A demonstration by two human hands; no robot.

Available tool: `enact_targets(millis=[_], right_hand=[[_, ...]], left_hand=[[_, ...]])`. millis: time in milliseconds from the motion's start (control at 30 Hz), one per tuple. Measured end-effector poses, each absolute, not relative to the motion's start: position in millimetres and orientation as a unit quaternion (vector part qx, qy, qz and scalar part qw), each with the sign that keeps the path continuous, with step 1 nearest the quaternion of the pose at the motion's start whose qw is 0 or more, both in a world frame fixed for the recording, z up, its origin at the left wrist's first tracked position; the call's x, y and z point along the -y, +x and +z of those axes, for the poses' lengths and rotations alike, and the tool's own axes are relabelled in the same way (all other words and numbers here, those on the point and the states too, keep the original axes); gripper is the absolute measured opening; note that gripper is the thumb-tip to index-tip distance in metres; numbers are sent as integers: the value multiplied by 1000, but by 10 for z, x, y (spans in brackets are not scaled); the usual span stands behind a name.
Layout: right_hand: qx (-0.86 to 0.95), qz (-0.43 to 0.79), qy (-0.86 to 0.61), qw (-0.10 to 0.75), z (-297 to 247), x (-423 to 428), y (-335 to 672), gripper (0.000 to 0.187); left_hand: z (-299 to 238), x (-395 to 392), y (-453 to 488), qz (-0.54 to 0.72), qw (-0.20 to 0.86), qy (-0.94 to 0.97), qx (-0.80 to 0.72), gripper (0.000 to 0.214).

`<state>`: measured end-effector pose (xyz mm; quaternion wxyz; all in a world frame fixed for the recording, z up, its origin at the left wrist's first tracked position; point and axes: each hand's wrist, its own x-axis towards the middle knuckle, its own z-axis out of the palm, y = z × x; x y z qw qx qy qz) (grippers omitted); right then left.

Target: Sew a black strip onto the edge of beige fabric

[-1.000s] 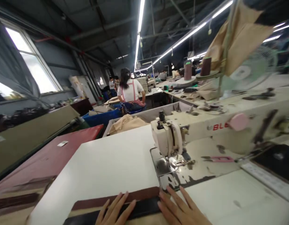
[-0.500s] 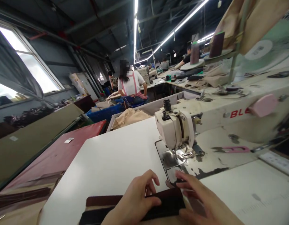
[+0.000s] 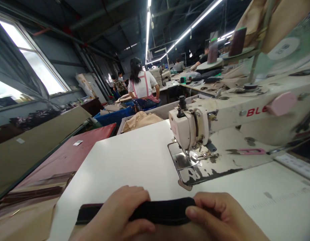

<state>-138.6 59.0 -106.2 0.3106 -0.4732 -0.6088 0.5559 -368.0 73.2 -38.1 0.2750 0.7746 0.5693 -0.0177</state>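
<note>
White table (image 3: 130,157) at near edge: dark strip (image 3: 160,210), flat under spread fingers a second ago, now folded and pinched between left hand (image 3: 120,217) and right hand (image 3: 220,217), both closed on it. Suggests alignment done, feeding next. Bare table ahead up to needle plate (image 3: 180,160) of sewing machine (image 3: 195,130). Red sheet (image 3: 69,155) flanks left edge.

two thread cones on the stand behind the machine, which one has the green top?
The left thread cone, standing farther from the fan. Its top rim shows green; the right thread cone, leaning beside the stand's pole, shows no green top here.
</note>
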Motion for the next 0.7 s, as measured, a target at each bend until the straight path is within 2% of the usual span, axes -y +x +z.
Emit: enact_targets(millis=[100,233,300,433,567,700], right_hand=[[648,485,-479,340,-1030,-596,-1419,36],[631,475,-478,384,-1032,-614,-1330,21],[604,487,-488,398,-1033,-608,-1284,17],[550,539,-476,425,-1046,-599,-1246,11],[557,537,-480,413,-1073,-644,-1238,14],[575,517,-483,410,-1088,-682,-1252,17]], left_hand=[[-548,-681,-3490,83,224,814,-530,30],[-780,-677,-3308,180,221,843,-457,61],[-805,-699,-3270,188,228,840,-454,54],[-751,-759,-3255,178,218,845,-455,17],[-735,-762,-3241,207,186,869,-409,16],[-810,-709,-3141,230,94,852,-461,17]])
